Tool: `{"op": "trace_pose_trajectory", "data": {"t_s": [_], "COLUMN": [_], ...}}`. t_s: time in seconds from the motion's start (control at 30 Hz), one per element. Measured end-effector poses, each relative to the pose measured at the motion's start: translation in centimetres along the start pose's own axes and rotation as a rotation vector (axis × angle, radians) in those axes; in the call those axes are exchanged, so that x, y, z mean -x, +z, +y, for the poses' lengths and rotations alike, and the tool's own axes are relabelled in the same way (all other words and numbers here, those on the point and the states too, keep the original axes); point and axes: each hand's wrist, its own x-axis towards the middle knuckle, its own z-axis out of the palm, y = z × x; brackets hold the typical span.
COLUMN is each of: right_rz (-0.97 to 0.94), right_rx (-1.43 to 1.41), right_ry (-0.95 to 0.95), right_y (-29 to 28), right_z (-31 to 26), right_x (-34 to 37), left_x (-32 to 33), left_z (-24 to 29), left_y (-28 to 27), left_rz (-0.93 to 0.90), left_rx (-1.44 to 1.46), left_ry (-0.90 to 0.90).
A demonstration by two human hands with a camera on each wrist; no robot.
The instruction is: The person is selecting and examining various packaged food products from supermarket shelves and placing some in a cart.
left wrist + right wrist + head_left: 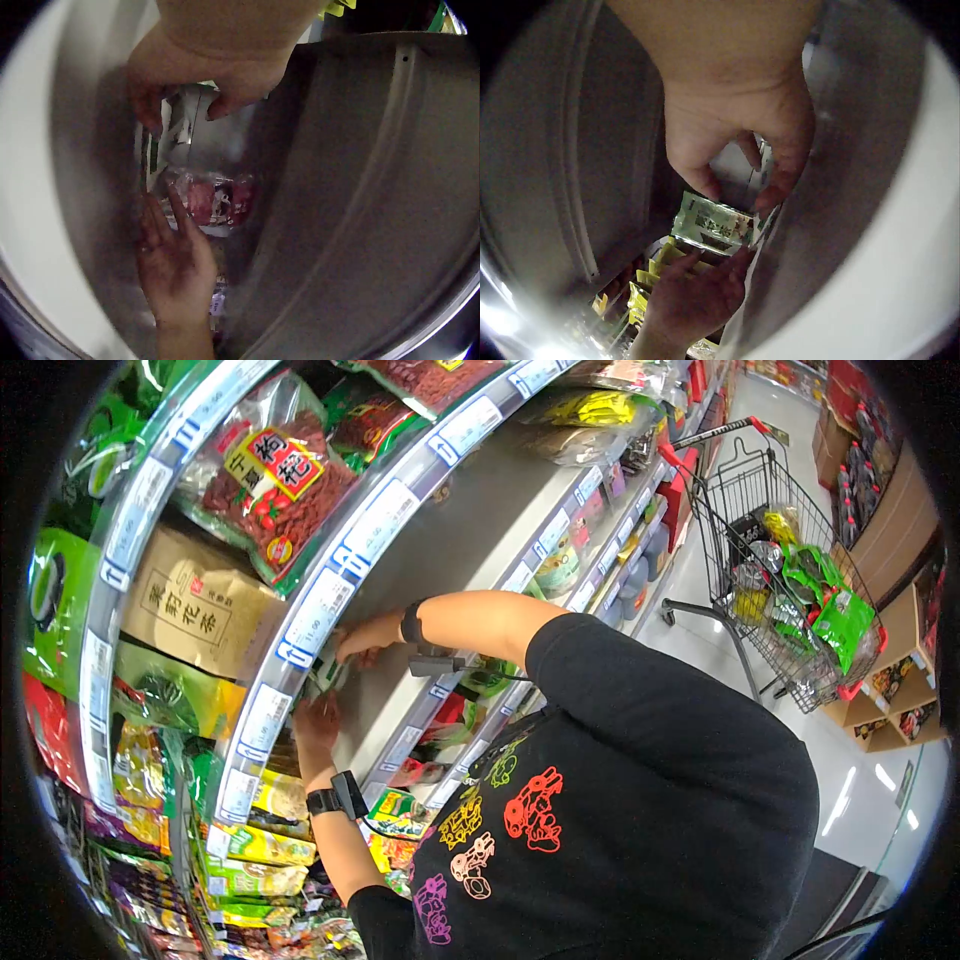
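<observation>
A small green packet with printed characters (714, 225) stands between my two hands under the shelf lip. My right hand (370, 638) reaches in from above, and its thumb and curled fingers grip the packet's near edge in the right wrist view. My left hand (317, 722) comes from the opposite side. Its thumb and fingers bend round the other end of the packet in the left wrist view. A packet with red print (214, 199) shows beyond the hands. In the head view only a sliver of the green-and-white packet (326, 676) shows between the hands.
Over the hands runs a shelf edge with price labels (320, 605), bearing bags of dried red berries (265, 480) and a brown paper pack (195, 600). Yellow packets (641, 289) stand beside the left hand. A loaded shopping cart (780, 560) stands in the aisle.
</observation>
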Motion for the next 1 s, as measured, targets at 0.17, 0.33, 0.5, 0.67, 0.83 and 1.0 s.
{"op": "trace_pose_trajectory", "data": {"t_s": [0.17, 0.33, 0.5, 0.67, 0.83, 1.0], "right_rz": [0.094, -0.01, 0.229, 0.207, 0.118, -0.173], "right_rx": [0.033, 0.383, 0.907, 0.578, -0.959, -0.902], "right_ry": [0.066, -0.692, -0.754, -0.51, 0.32, 0.275], "right_y": [0.4, -2.4, -2.9, -4.1, -5.9, -7.5], "right_z": [-2.4, 4.8, 4.8, 0.4, -0.2, -2.0], "right_x": [2.7, -1.3, -1.0, 4.4, 3.6, 10.2], "left_x": [4.1, 1.0, 3.3, 7.3, 12.6, 16.1], "left_z": [-0.1, -1.2, 0.4, 0.8, -3.7, -10.1], "left_y": [8.8, 4.7, 5.8, 15.5, 22.9, 31.6], "left_rz": [0.275, 0.217, -0.036, 0.006, -0.121, -0.017], "left_rx": [-0.1, -0.187, 0.243, 0.22, -0.002, -0.877], "left_ry": [0.014, 0.035, -0.252, -0.167, 0.249, 0.713]}}
